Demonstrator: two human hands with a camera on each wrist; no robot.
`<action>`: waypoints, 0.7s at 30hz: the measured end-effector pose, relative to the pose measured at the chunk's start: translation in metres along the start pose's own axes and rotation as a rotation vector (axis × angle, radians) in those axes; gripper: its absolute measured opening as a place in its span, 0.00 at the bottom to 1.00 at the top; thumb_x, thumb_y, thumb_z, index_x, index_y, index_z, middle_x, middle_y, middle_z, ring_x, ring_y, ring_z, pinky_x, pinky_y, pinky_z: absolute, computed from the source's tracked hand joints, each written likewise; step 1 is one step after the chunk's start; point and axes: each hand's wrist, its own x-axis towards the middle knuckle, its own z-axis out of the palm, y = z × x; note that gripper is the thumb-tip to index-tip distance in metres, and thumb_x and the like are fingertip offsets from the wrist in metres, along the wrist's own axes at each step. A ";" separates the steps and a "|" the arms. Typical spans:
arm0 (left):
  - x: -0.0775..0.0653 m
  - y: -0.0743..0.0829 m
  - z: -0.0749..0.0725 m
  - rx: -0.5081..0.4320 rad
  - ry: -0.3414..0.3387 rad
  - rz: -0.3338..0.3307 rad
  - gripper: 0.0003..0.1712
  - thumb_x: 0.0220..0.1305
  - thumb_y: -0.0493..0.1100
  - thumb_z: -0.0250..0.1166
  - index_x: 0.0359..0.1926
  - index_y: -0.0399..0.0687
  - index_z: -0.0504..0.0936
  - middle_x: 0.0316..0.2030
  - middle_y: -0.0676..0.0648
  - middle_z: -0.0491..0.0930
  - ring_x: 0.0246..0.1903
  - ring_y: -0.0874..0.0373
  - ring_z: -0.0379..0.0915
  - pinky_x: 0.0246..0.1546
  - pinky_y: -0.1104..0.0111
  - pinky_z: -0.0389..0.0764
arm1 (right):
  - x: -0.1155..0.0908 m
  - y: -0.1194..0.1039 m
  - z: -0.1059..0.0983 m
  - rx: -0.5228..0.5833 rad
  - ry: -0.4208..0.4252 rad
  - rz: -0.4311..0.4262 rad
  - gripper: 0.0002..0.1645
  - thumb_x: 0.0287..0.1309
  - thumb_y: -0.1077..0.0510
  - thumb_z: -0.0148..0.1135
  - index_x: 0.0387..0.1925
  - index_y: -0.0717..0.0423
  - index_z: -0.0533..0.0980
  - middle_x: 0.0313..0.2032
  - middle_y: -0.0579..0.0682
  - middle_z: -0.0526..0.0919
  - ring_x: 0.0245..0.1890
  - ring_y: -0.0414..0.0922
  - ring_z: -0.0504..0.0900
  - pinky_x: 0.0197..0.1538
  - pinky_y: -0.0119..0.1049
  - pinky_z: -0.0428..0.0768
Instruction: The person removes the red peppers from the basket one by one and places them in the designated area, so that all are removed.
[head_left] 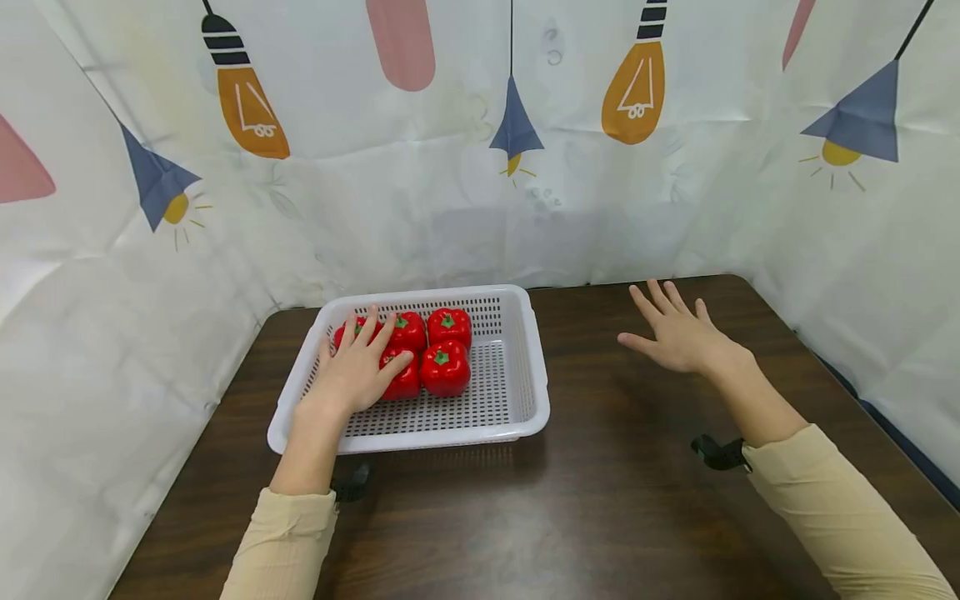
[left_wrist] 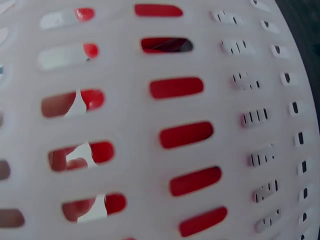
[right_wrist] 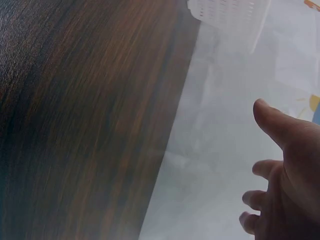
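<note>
The left hand point(head_left: 348, 375) is over the red peppers point(head_left: 446, 368) inside the white basket point(head_left: 442, 439), its fingers spread; whether they touch cannot be told. The right hand point(head_left: 681, 335), fingers also spread, hovers above the brown table point(head_left: 600, 500).

A pale, creased hanging point(head_left: 375, 225), printed with orange bulbs point(head_left: 633, 93), blue lampshades point(head_left: 517, 121) (and pink shapes point(head_left: 402, 42)), encloses the far, left and right sides of a dark wood-grained table point(head_left: 600, 483), which shines softly near the front.
</note>
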 end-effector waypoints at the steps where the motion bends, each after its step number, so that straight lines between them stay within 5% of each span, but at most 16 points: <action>1: 0.000 0.000 0.000 -0.002 0.002 0.001 0.48 0.74 0.65 0.52 0.83 0.48 0.46 0.81 0.36 0.35 0.77 0.32 0.26 0.67 0.29 0.29 | 0.001 0.000 0.000 0.001 0.000 -0.002 0.59 0.71 0.24 0.43 0.83 0.54 0.34 0.80 0.63 0.27 0.77 0.62 0.24 0.67 0.75 0.30; 11: -0.003 -0.002 -0.002 -0.013 0.008 0.021 0.48 0.74 0.66 0.53 0.83 0.49 0.47 0.81 0.38 0.36 0.78 0.33 0.28 0.68 0.30 0.30 | 0.004 -0.008 -0.005 -0.004 0.002 -0.046 0.56 0.73 0.28 0.45 0.83 0.54 0.37 0.80 0.64 0.30 0.78 0.62 0.26 0.69 0.73 0.32; 21: -0.018 -0.017 -0.004 -0.048 0.032 0.048 0.48 0.74 0.66 0.54 0.82 0.47 0.49 0.81 0.37 0.39 0.77 0.31 0.32 0.67 0.28 0.35 | 0.008 -0.025 -0.014 -0.040 0.081 -0.184 0.49 0.75 0.32 0.48 0.82 0.56 0.50 0.79 0.68 0.41 0.79 0.64 0.40 0.73 0.66 0.48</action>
